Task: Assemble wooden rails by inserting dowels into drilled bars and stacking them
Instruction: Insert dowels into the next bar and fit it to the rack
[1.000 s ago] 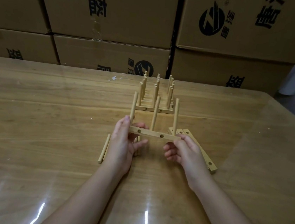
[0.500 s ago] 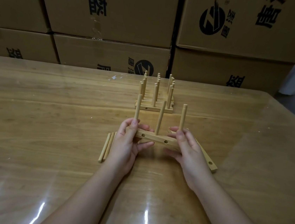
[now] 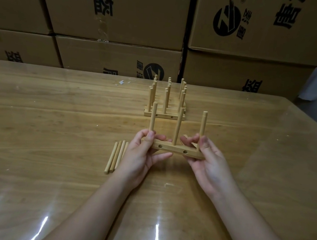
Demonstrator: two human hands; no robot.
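The left hand and right hand each pinch an end of the drilled bar, held above the table, with three dowels upright in it. It is probably light and stiff, with the dowels only friction-held, so grip the bar ends. The finished stack stands at twelve o'clock and the spare dowels lie at nine.

The pale drilled wooden bar carrying 3 upright round wooden dowels is held above the glossy wooden table. Left of the bar, loose round wooden dowels lie on the table. Behind it stands a row of finished pale wooden rails; farther behind, stacked brown cardboard boxes.
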